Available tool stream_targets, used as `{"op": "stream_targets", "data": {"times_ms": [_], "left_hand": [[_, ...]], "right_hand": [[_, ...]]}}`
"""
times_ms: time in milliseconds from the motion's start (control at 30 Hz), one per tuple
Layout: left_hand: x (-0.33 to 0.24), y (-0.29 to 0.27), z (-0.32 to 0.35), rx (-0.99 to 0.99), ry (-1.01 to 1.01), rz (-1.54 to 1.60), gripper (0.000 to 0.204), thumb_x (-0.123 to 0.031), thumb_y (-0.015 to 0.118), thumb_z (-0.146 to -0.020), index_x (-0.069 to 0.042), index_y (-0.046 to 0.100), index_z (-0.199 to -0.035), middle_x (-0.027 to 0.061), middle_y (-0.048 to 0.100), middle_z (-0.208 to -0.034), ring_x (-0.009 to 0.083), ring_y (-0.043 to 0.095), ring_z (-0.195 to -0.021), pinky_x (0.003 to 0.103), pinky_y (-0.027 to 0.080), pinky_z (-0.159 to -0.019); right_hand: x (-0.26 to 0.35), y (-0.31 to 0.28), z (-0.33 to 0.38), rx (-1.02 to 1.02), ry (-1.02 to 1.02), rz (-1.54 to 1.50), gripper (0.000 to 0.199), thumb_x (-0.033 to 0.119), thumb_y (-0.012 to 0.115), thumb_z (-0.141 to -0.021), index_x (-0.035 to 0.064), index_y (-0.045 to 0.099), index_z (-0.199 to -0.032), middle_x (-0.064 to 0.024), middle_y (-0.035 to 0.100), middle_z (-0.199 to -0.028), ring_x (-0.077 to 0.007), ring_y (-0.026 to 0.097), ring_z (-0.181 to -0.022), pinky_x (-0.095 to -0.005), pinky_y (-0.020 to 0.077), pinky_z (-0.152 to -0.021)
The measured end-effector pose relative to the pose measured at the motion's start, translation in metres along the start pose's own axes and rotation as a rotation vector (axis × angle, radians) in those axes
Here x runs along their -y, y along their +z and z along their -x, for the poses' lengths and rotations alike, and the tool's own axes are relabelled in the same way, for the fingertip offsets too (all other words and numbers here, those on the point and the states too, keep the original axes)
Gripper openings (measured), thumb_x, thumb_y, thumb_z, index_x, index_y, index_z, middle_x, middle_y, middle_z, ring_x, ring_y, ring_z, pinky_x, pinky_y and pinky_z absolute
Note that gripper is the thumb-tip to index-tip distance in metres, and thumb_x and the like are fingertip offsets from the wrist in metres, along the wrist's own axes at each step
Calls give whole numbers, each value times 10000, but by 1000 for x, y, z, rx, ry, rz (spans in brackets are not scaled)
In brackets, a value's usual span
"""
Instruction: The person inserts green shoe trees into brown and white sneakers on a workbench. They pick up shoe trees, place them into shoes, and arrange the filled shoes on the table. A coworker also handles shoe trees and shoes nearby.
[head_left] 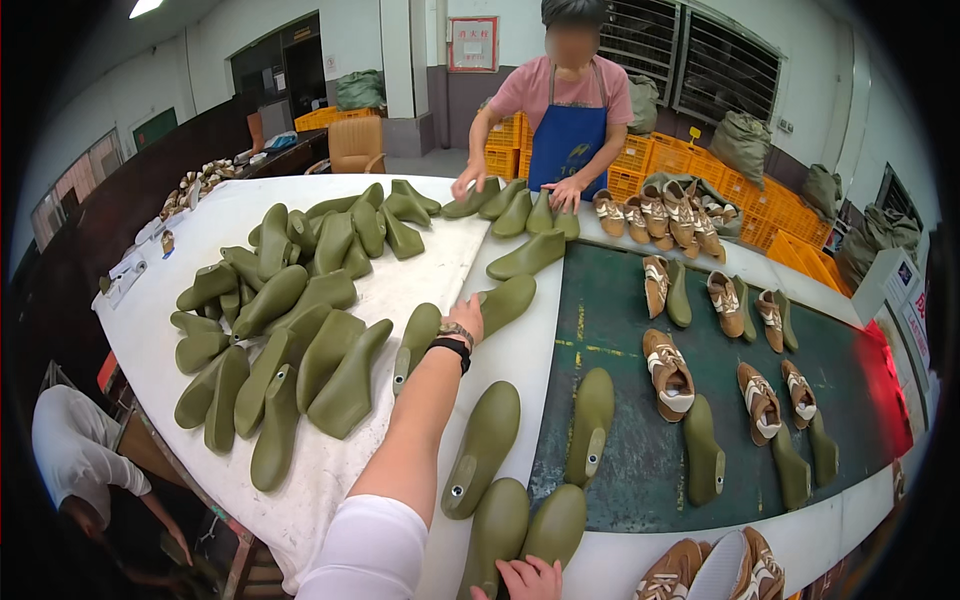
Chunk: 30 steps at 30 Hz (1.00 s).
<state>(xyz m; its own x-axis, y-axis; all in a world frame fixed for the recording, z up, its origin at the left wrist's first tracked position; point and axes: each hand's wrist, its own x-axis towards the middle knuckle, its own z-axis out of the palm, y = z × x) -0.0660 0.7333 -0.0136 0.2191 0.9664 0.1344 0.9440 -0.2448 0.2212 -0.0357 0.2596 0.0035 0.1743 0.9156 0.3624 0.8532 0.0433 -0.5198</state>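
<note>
My left hand (467,319) stretches far forward over the white table (520,350), its fingers closed on the heel end of a green shoe last (508,300). A black band and a bracelet sit on that wrist. My right hand (530,578) is at the bottom edge, fingers curled on the lower end of another green shoe last (497,535). Another last (556,523) lies right beside it, and two more lasts (483,447) (592,424) lie between my hands.
A heap of green lasts (290,330) covers the white cloth on the left. On the right, a dark green belt (620,460) carries brown-and-white shoes (668,372) and lasts. A person in a blue apron (566,140) handles lasts opposite. Another person (75,455) bends at lower left.
</note>
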Motion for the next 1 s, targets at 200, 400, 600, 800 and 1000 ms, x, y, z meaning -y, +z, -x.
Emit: {"op": "stream_targets", "data": {"times_ms": [200, 400, 600, 800, 1000], "left_hand": [[11, 1, 0, -13, 89, 46, 183, -128, 560, -830, -20, 693, -895, 198, 679, -897, 341, 666, -868, 413, 544, -777], [25, -57, 107, 308, 107, -45, 246, -138, 548, -775, -1, 690, -921, 242, 662, -952, 370, 649, -934, 425, 527, -828], [59, -84, 153, -10, 128, -192, 585, -444, 682, -727, -40, 617, -1145, 256, 365, -1418, 412, 353, -1314, 466, 442, -957], [92, -43, 102, 263, -120, 73, 723, -622, 645, -678, -136, 624, -1213, 216, 402, -1377, 361, 472, -1218, 383, 384, -1035], [108, -33, 127, 293, 24, -65, 580, -616, 507, -821, -118, 726, -1020, 199, 650, -1086, 350, 571, -1088, 393, 438, -963]], "right_hand": [[3, 2, -4, 0, 12, 14, 464, 338, 767, -651, 78, 656, -1019, -101, 607, -1010, -314, 524, -1051, -549, 353, -970], [-6, 19, 1, -78, -53, 16, 425, 375, 764, -609, 81, 678, -904, -61, 626, -893, -285, 532, -975, -499, 375, -888], [-13, 36, 5, -107, -83, 62, 423, 416, 750, -619, 104, 689, -898, -40, 618, -884, -266, 541, -975, -540, 359, -937], [-11, 39, 1, -132, -64, 52, 424, 419, 748, -629, 98, 687, -900, -52, 617, -879, -266, 545, -974, -543, 364, -938], [-6, 40, 0, -124, -53, 55, 420, 419, 749, -639, 94, 683, -896, -63, 612, -876, -276, 532, -984, -561, 367, -935]]}}
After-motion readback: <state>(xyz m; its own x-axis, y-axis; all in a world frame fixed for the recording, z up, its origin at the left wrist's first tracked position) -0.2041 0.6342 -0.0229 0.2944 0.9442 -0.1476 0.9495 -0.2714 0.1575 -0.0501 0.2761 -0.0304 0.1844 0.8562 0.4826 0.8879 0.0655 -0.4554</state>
